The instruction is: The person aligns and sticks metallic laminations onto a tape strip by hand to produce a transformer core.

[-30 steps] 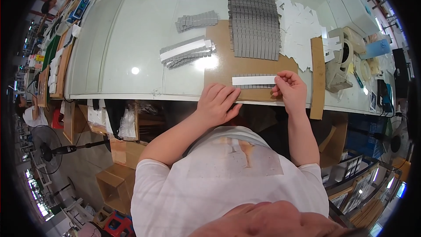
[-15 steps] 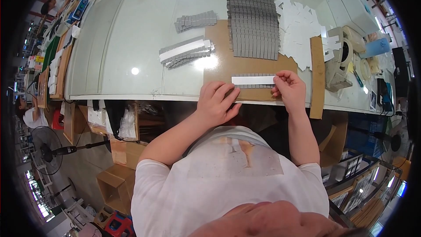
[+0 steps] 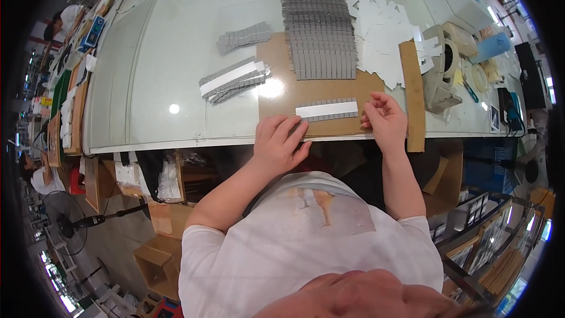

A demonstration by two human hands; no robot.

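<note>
On the brown cardboard sheet (image 3: 329,87) near the table's front edge lies a grey segmented strip (image 3: 329,118) with a narrow white strip (image 3: 326,109) along its top. My left hand (image 3: 279,144) has its fingers stretched out, their tips by the left end of these strips. Just off the right end is my right hand (image 3: 384,121), thumb and fingers drawn together; whether anything small is between them is hidden. Behind them stands a large stack of grey segmented strips (image 3: 321,35). To the left is a smaller pile of grey strips (image 3: 232,85), with a white strip on top.
Farther back lies another grey strip pile (image 3: 244,37). White paper pieces (image 3: 382,35) spread right of the large stack. A brown cardboard bar (image 3: 412,100) crosses the front edge at right. Beyond it are a tape dispenser (image 3: 438,82) and a blue bottle (image 3: 491,47).
My right hand has come away from the white strip's right end, which now lies on the grey strip. My left fingertips stay at its left end. The whole view has shifted slightly.
</note>
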